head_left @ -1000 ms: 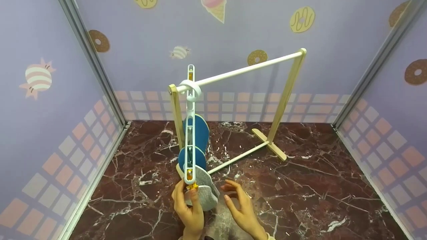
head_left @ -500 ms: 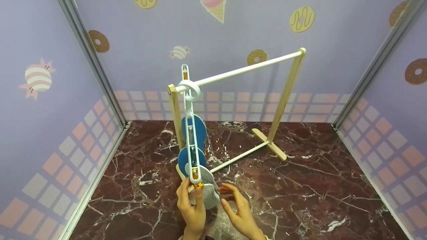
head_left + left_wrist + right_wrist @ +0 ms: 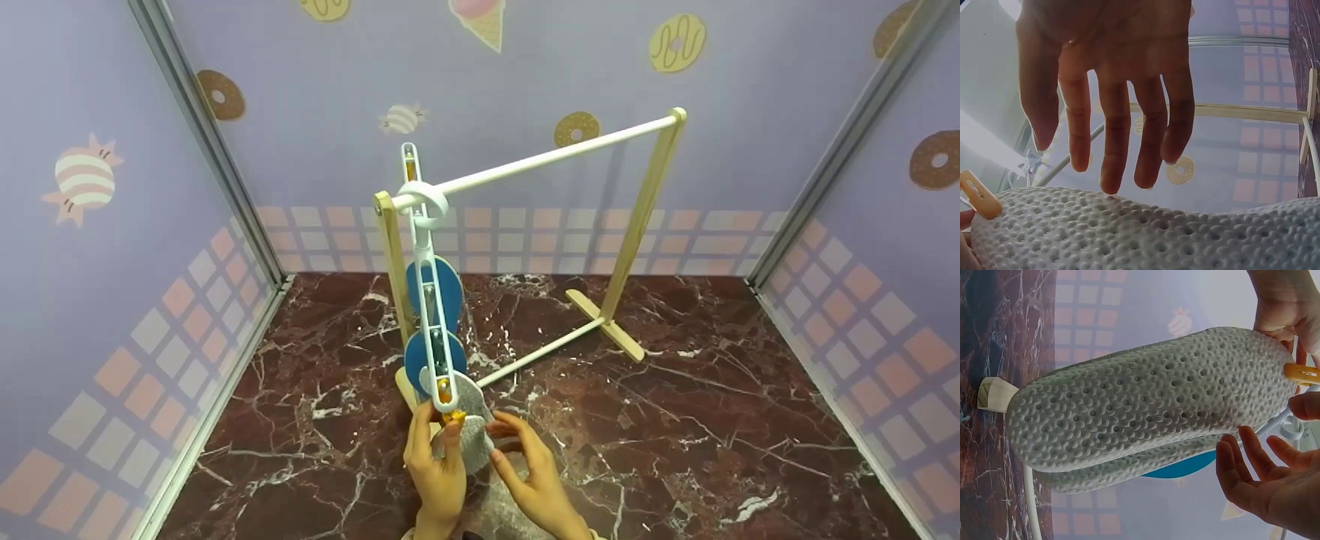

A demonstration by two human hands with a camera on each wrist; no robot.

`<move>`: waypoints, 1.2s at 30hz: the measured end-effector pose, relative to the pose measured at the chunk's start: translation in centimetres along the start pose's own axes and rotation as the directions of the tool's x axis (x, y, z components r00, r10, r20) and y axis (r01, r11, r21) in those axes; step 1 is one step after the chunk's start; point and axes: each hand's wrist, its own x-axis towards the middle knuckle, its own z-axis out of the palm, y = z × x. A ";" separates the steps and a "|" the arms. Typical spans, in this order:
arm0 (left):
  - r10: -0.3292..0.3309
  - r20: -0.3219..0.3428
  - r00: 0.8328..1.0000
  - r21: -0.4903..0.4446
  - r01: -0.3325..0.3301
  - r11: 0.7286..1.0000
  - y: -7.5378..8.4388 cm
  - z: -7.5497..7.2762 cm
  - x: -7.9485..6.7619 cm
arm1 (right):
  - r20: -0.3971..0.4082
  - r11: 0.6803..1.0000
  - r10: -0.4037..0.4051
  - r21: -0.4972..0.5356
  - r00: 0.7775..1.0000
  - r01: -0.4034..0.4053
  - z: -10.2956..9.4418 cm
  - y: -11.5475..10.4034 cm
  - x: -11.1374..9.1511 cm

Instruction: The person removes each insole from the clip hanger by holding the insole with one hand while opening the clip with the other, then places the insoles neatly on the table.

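Note:
My left hand pinches a yellow clip at the near end of a white clip hanger. A grey, bumpy insole hangs from that clip, its top end at the clip in the right wrist view. Close behind it is a second grey insole. My right hand is beside the grey insoles, fingers spread and loosely bent, fingertips right at the insole's edge. Farther back on the hanger are two blue insoles.
The hanger hangs by a white ring on the white rail of a wooden rack, near its left post. The right post stands on a wooden foot. Patterned panels enclose the marbled table.
The hanger's near end has swung right and its far end left, with my left hand moving along at the clip. My right hand has come a little closer to the grey insoles.

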 end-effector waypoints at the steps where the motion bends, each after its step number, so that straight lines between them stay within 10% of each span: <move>1: -0.001 0.000 1.000 0.001 0.001 1.000 0.0 0.0 0.0 | -0.001 1.000 0.002 -0.004 1.000 -0.002 0.1 0.0 0.0; 36: 0.053 -0.028 0.998 -0.024 -0.054 0.998 0.3 0.1 0.3 | -0.080 0.997 -0.044 -0.070 0.996 0.039 0.6 -1.1 0.7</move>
